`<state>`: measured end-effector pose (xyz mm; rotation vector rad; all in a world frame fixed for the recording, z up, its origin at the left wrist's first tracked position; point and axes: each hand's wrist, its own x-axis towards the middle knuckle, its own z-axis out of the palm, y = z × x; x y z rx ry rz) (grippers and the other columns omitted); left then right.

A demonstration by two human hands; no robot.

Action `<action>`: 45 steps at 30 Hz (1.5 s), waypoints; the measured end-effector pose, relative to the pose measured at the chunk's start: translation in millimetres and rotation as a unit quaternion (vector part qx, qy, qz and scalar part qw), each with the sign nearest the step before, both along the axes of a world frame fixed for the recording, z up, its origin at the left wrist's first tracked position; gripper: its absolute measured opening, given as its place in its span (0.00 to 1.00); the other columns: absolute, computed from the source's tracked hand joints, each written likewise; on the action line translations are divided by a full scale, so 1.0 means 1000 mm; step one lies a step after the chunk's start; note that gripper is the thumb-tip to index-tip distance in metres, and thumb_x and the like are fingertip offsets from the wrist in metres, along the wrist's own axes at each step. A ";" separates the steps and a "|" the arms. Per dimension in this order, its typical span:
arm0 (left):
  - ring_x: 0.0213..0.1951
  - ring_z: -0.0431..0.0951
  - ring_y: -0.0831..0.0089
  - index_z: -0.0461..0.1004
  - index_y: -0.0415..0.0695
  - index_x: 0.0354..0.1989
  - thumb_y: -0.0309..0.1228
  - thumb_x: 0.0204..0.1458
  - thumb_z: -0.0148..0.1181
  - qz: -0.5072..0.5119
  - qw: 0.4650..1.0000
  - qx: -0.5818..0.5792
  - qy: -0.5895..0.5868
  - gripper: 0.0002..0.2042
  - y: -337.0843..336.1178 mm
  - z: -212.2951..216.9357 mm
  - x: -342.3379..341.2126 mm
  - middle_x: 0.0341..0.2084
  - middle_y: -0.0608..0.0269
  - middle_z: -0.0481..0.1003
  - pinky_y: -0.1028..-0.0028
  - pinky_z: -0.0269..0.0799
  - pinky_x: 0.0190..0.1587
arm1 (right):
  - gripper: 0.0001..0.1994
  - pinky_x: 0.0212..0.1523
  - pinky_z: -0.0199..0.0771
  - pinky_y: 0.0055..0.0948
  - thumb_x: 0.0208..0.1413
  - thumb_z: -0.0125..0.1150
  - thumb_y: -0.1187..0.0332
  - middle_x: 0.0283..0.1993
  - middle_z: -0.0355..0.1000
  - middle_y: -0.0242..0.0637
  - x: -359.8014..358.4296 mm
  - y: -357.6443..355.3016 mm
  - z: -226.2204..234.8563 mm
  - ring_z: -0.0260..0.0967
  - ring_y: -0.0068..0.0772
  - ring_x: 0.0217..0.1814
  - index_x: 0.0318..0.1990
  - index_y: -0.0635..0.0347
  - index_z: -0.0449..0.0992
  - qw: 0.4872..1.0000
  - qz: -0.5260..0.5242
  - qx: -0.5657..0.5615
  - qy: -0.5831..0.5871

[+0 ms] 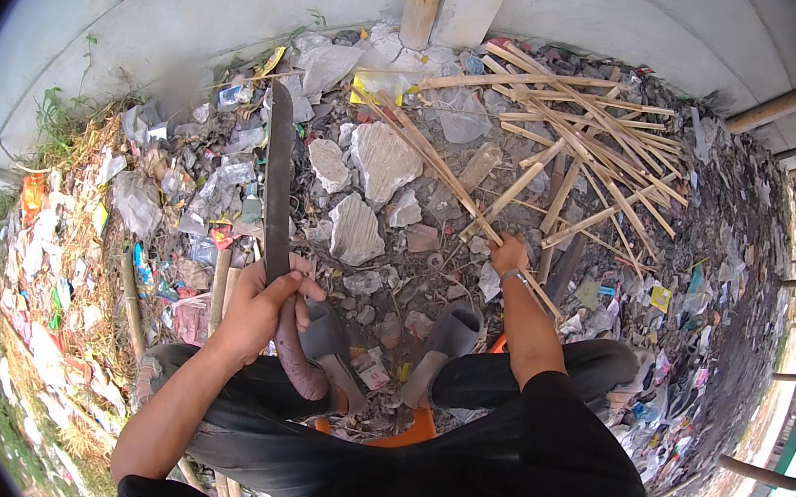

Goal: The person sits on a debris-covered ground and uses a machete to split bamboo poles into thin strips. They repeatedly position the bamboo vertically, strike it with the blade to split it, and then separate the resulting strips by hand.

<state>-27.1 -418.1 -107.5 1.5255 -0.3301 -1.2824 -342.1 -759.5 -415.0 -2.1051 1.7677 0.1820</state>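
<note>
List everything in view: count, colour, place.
Machete: one, dark, centre left
Held bamboo strips: at least two, tan, centre
Bamboo strip pile: one, tan, upper right
Rubble chunks: several, pale grey, centre
Litter: uncountable, multicoloured, all around
Weeds: uncounted, green, left
Wall: one, whitish, top
Bamboo post: one, tan, top centre
Seat: one, orange, bottom centre
Slides: two, grey, lower centre
Shirt: one, black, bottom
Trousers: one, dark, bottom
Left hand: one, gripping machete
Right hand: one, gripping strips

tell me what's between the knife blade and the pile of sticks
In the head view, pale stone chunks and plastic scraps lie there, and wood held in the right hand slants across.
</note>
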 end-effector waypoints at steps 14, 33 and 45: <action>0.22 0.77 0.73 0.67 0.35 0.52 0.26 0.66 0.47 0.011 1.000 -0.025 0.001 0.10 0.000 0.007 -0.001 0.34 0.51 0.81 0.74 0.74 0.26 | 0.19 0.62 0.67 0.52 0.52 0.68 0.59 0.52 0.79 0.43 -0.024 -0.182 0.167 0.74 0.51 0.57 0.52 0.49 0.81 0.954 0.108 -0.280 -0.004; 0.21 0.75 0.74 0.68 0.38 0.51 0.28 0.64 0.48 0.035 0.998 -0.025 -0.052 0.11 0.015 0.004 -0.005 0.31 0.55 0.80 0.74 0.73 0.24 | 0.24 0.50 0.78 0.40 0.48 0.68 0.54 0.44 0.80 0.54 0.060 -0.035 0.211 0.79 0.48 0.49 0.46 0.65 0.82 0.932 0.314 0.173 0.055; 0.19 0.75 0.74 0.67 0.37 0.49 0.29 0.68 0.47 0.052 0.986 -0.067 -0.142 0.09 0.039 0.018 0.004 0.29 0.54 0.80 0.77 0.72 0.22 | 0.35 0.55 0.79 0.44 0.52 0.69 0.49 0.52 0.76 0.61 0.044 -0.067 -0.001 0.76 0.55 0.56 0.55 0.75 0.71 0.989 -0.122 0.015 -0.083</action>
